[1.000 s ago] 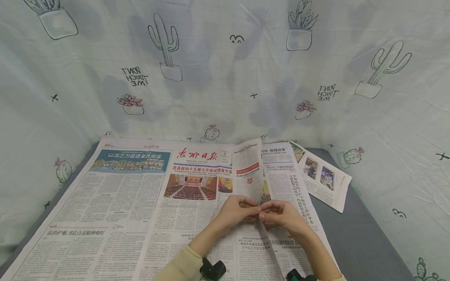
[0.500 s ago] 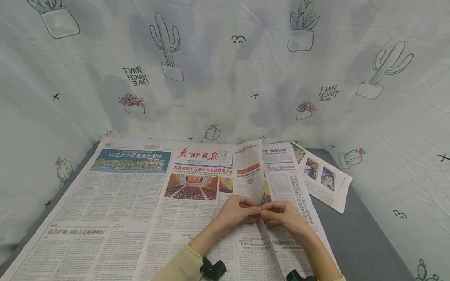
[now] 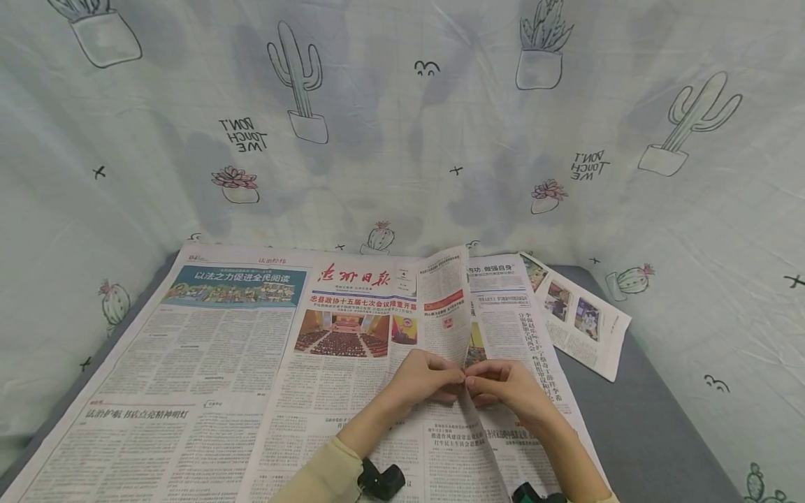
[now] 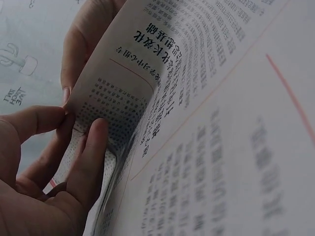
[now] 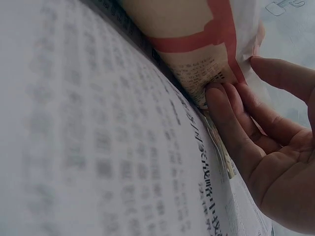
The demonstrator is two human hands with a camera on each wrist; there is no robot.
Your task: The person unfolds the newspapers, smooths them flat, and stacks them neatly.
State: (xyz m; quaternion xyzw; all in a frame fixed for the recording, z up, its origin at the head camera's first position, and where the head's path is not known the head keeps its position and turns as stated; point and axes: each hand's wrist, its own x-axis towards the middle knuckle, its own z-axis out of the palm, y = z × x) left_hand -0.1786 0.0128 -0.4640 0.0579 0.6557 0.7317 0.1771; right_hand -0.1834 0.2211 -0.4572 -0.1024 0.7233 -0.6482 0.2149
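A newspaper (image 3: 339,381) covers the table (image 3: 654,426) from near its left edge to its back edge. The left hand (image 3: 426,377) and right hand (image 3: 512,391), fingertips close together, pinch a raised page's (image 3: 443,297) edge; a smaller paper (image 3: 585,321) lies near the back right corner.

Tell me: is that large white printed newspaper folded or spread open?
Mostly spread open: the newspaper lies wide across the flat grey table, but rises where the left hand and right hand pinch it.
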